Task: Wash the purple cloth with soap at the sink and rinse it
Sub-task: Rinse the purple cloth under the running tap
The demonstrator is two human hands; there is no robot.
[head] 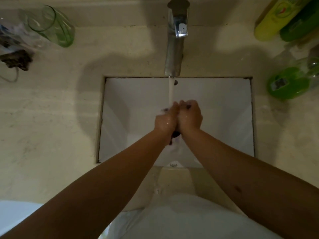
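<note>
Over the middle of the white sink (224, 118), my left hand (165, 120) and my right hand (189, 117) are pressed together around the purple cloth (176, 134). Only a dark wet end of the cloth hangs out below my wrists, and a bit shows between my fingers at the top. Both hands curl round it. Water runs in a thin stream (171, 90) from the metal tap (175, 40) onto my fingertips. White suds sit on my fingers.
A green glass (51, 25) lies on the beige counter (51, 118) at the back left, beside a clear bag and a dark clump (16, 59). Yellow and green bottles (279, 19) stand at the back right, a green soap bottle (290, 83) right of the sink.
</note>
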